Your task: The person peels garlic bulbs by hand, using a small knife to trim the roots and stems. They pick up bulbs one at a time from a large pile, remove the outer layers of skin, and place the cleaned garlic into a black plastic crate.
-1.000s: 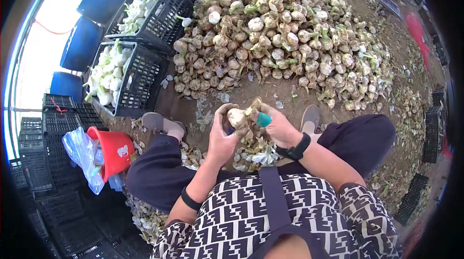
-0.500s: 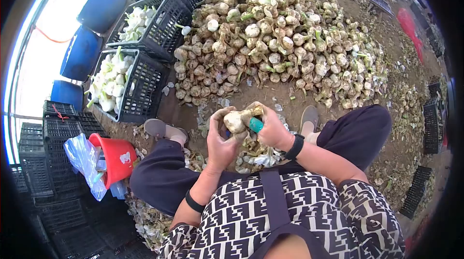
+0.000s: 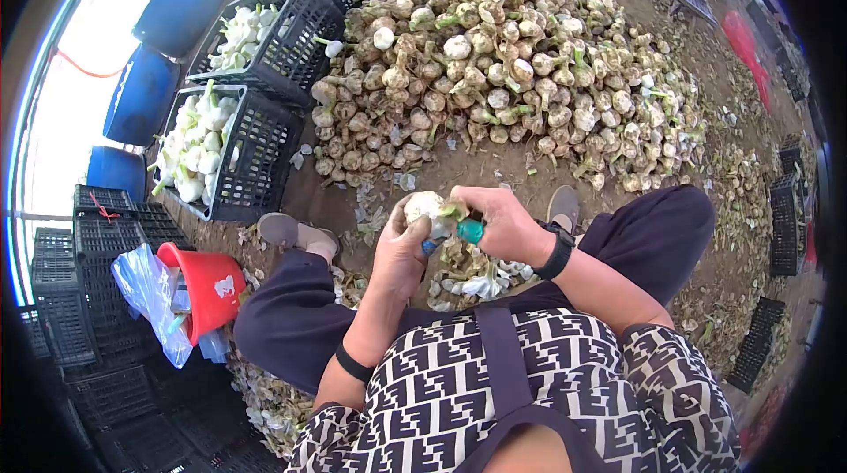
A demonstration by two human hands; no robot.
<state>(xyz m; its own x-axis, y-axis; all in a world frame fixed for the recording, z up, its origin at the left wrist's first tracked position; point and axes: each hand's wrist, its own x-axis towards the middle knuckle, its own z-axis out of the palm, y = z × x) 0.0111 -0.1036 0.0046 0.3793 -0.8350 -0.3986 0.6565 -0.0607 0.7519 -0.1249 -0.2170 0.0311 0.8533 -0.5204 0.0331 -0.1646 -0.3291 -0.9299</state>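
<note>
Over my lap, my left hand (image 3: 400,251) is closed round a garlic bulb (image 3: 425,205), whose upper side now shows clean and white. Its greenish stem end points right, toward my right hand (image 3: 507,228). The fingers of that hand are pinched at the stem, with the thumb side turned inward. A teal wrap (image 3: 470,230) shows at the right thumb, and a small blue patch (image 3: 430,246) at the left fingers. Beneath both hands lie loose garlic skins (image 3: 483,286) on the ground between my legs.
A large heap of unpeeled garlic (image 3: 494,76) lies ahead. To the left, a black crate (image 3: 256,155) holds cleaned white bulbs, with another filled crate (image 3: 287,49) behind it. A red bucket (image 3: 212,292) with a plastic bag (image 3: 150,296) stands by my left knee, near stacked black crates (image 3: 66,288).
The bulb's dirty outer skin has come away, leaving a whiter surface. My right hand has shifted slightly right and its wrist has turned; the left still holds the bulb.
</note>
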